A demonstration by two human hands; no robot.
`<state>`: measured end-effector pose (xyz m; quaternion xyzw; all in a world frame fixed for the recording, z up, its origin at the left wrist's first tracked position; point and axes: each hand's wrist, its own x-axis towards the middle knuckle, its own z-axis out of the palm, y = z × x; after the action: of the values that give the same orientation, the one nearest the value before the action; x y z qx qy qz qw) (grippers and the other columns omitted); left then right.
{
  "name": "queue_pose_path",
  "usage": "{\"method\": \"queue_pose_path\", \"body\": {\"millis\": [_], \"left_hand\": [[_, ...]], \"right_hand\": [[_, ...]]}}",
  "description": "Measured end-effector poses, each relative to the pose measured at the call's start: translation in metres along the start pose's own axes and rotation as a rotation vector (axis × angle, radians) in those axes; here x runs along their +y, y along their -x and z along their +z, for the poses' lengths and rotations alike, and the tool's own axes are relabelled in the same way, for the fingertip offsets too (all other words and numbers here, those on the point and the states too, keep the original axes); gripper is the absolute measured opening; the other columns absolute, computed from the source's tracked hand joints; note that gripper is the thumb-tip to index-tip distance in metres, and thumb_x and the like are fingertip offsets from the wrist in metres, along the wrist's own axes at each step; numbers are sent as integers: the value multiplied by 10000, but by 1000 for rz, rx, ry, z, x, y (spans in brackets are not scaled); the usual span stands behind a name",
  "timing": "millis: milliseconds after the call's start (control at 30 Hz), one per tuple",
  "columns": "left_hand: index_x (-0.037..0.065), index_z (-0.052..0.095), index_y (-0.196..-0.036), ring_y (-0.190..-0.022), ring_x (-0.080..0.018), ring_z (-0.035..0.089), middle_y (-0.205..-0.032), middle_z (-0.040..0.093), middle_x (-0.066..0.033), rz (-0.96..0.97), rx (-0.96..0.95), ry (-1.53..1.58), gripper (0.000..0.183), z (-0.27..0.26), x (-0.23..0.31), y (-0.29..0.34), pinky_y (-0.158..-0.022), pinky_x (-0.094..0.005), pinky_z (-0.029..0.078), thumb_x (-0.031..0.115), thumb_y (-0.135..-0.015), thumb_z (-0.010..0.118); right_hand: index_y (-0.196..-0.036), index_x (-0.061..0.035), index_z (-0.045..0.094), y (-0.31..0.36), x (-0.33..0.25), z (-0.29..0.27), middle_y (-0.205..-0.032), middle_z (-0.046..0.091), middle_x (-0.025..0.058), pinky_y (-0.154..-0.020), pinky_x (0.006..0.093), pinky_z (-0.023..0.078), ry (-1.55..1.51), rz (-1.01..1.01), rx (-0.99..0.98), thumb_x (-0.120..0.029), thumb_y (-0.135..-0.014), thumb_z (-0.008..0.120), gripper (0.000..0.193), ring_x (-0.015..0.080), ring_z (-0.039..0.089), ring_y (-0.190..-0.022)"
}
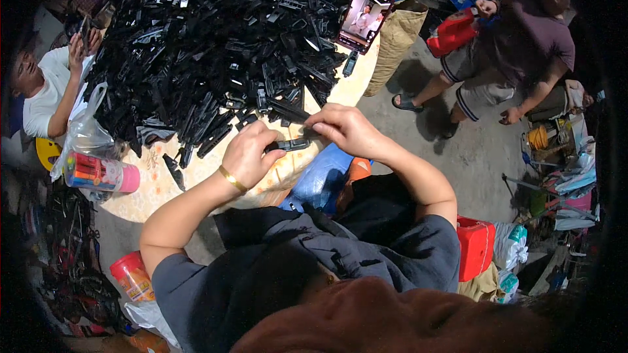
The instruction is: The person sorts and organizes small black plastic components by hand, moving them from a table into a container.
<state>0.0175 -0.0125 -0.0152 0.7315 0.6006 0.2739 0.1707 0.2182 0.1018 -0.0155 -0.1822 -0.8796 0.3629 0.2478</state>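
My left hand (247,157) is closed on a slim black plastic piece (292,145), gripped between thumb and fingers above the near edge of the table. Close beside it, my right hand (347,129) has its thumb and fingertips pinched together near the piece's right end. Whatever sits between those fingertips is small and dark, and I cannot make it out. Just beyond both hands rises a big heap of similar black plastic pieces (222,46). One loose black piece (173,171) lies apart from it, left of my left hand.
A phone (364,18) stands at the heap's right side, beside a tan sack (398,39). On the table's left is a clear jar with a pink lid (101,173). One person (49,85) sits at far left; another (510,46) walks at right carrying a red container (451,34).
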Motion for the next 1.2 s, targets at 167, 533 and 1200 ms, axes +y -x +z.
{"method": "queue_pose_path", "body": {"millis": [167,533,1200], "left_hand": [[35,602,-831,-777,-303,513,-775,510,-121,33,4,19,199,2,0,-1,-683,-378,426,126,-667,669],[23,608,-847,-738,-297,524,-775,523,-124,62,39,2,213,3,3,0,-653,-360,432,112,-665,671],[35,607,-807,-748,-302,537,-770,539,-118,23,53,24,212,5,2,0,-664,-363,440,105,-627,697]], "right_hand": [[-880,-5,623,1,11,8,-822,587,142,-725,348,454,-4,-3,-15,-75,-769,585,137,290,566,-813],[-943,-7,589,5,3,-4,-858,553,127,-723,360,446,262,-31,-172,-112,-699,645,272,295,544,-831],[-850,-41,598,8,-12,0,-763,524,99,-662,369,436,428,-174,-127,-154,-666,657,225,280,518,-779]]}}
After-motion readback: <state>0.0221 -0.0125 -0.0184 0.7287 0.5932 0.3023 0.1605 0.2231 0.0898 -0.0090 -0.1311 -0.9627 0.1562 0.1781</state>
